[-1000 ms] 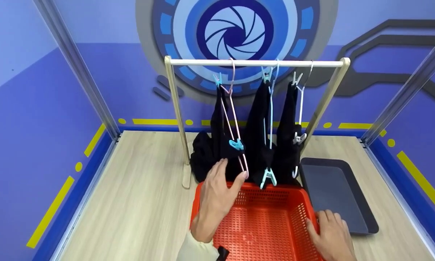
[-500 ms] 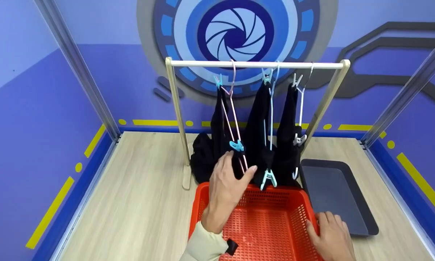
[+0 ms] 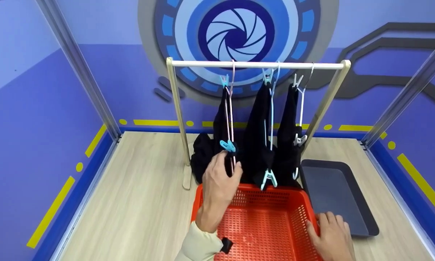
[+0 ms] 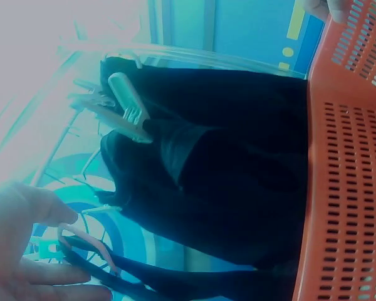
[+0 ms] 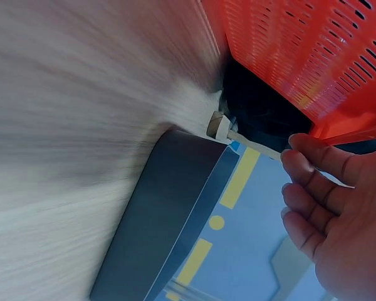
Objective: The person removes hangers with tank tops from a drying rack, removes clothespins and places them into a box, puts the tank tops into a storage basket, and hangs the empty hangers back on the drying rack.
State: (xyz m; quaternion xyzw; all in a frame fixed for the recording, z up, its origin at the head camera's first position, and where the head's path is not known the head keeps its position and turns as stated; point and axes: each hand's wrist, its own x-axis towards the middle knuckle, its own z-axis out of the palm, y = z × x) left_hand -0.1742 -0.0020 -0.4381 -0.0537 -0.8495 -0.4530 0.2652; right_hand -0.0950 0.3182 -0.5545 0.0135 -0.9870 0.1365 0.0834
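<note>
Near the end of a pink hanger is my left hand, its thumb and fingers spread on either side and touching it. A blue clothespin clips a black garment to that hanger. In the left wrist view, the thumb and fingers stand apart around the hanger's tip. My right hand holds the right rim of a red perforated basket, thumb over the inside and fingers outside. In the right wrist view these fingers are slightly bent, with the thumb hidden.
A wooden rack bears two more hangers, light blue and white, with black garments clipped on. A dark grey tray lies right of the basket. Printed walls enclose the table.
My left hand moved right and up to the pink hanger, then back left; the hanger's near end swung left with its clothespin. The right hand stayed on the basket rim.
</note>
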